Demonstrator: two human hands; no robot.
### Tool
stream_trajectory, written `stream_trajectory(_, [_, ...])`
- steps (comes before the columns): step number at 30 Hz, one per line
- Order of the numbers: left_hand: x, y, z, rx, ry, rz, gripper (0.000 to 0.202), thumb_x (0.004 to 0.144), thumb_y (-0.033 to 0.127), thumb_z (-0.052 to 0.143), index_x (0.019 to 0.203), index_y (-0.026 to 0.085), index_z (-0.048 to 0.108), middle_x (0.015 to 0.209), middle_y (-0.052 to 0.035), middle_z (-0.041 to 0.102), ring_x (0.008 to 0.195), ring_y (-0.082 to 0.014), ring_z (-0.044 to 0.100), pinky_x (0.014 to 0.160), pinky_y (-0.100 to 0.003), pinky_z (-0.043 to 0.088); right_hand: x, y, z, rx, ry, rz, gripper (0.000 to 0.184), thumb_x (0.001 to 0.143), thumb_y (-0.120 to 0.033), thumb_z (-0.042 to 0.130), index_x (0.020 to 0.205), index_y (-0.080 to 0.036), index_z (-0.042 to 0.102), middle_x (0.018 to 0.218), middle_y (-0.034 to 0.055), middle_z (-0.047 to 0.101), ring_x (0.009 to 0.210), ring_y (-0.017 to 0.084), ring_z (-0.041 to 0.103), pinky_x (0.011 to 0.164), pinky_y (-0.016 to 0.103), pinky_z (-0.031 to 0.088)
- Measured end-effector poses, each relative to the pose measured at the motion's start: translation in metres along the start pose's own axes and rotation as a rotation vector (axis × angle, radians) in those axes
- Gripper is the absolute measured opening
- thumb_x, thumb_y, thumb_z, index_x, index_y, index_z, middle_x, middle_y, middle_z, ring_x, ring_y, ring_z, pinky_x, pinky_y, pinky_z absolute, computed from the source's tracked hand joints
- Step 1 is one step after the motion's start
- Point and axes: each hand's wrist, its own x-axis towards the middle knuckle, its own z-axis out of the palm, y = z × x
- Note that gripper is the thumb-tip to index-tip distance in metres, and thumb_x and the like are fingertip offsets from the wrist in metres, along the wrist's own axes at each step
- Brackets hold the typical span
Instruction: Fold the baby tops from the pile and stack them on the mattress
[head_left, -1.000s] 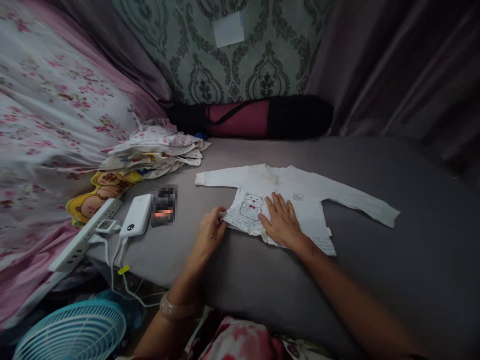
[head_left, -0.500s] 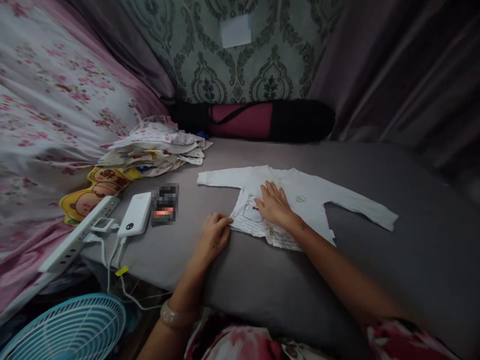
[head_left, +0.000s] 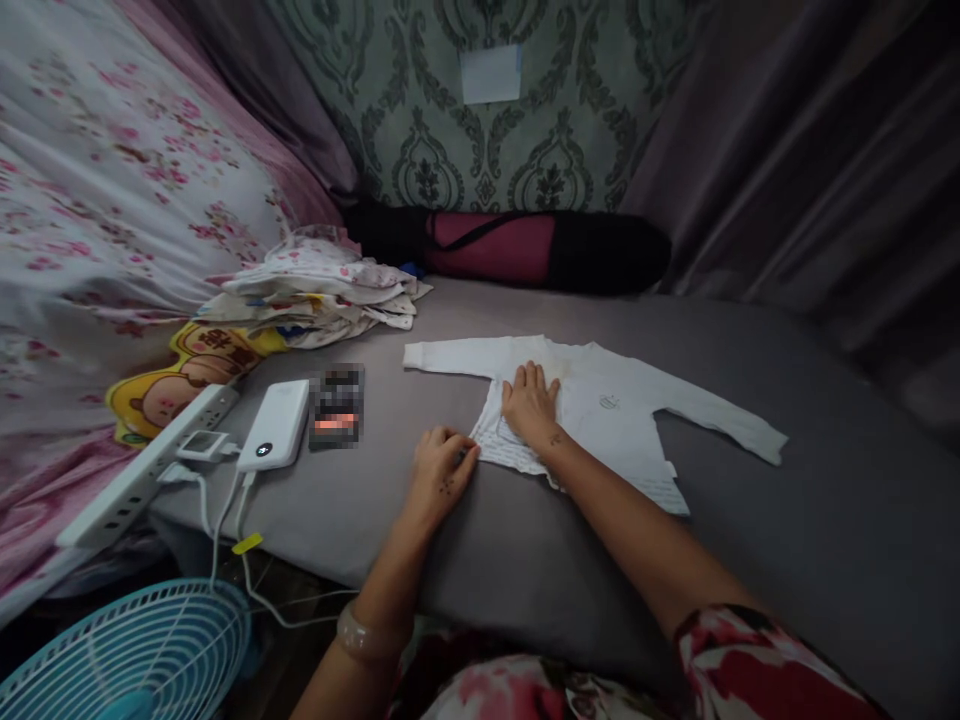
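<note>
A small white long-sleeved shirt (head_left: 600, 430) lies spread on the grey sheet (head_left: 510, 560), both sleeves stretched out to the sides. At its lower left corner, my left hand (head_left: 442, 470) pinches the hem between thumb and fingers. My right hand (head_left: 530, 405) rests flat on the left side of the shirt's front, fingers spread, covering most of a printed picture there. Lines of small print run along the hem, and a little motif shows on the chest. The right forearm hides part of the lower front.
To the left lie a white power bank (head_left: 275, 425), a blurred-out dark item (head_left: 337, 405) and a power strip (head_left: 150, 470) with cables. Behind them are piled clothes (head_left: 322, 285) and a yellow cushion (head_left: 187, 385). A long black-and-maroon bag (head_left: 495, 247) lines the wall; a blue fan (head_left: 142, 640) stands at lower left.
My right hand has slid left across the shirt, over the printed picture. My left hand keeps its pinch at the hem corner. The view has shifted slightly.
</note>
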Motion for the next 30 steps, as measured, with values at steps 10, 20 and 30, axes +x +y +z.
stream_trajectory(10, [-0.004,-0.005,0.0,-0.068,0.051,-0.019,0.014,0.087,0.024,0.052,0.096,0.02,0.062,0.091,-0.0052,0.062,0.089,-0.02,0.055,0.082,-0.035,0.044,-0.056,-0.04,-0.012,0.06,-0.199,-0.003,0.064,0.097,-0.042,0.026,0.152,-0.009,0.023,0.159,0.0185,0.014,0.145,0.035,0.007,0.11,0.065,0.004])
stream_trajectory(20, [-0.004,-0.017,0.003,-0.169,0.222,-0.137,0.026,0.081,0.011,0.039,0.097,0.019,0.058,0.093,-0.0068,0.064,0.091,-0.0206,0.06,0.086,-0.039,0.049,-0.122,-0.054,-0.036,0.21,-0.283,-0.278,0.069,0.096,-0.04,0.034,0.147,0.006,0.026,0.155,0.0244,0.016,0.146,0.033,0.01,0.117,0.051,0.008])
stream_trajectory(30, [-0.001,0.039,-0.018,-0.163,-0.035,0.209,0.02,0.086,0.021,0.053,0.105,0.021,0.06,0.101,-0.0055,0.065,0.098,-0.0202,0.058,0.09,-0.036,0.046,-0.157,0.04,-0.095,0.553,-0.179,-0.448,0.022,0.094,-0.021,0.047,0.103,-0.02,0.067,0.104,0.0054,0.067,0.102,0.018,0.059,0.093,0.032,0.045])
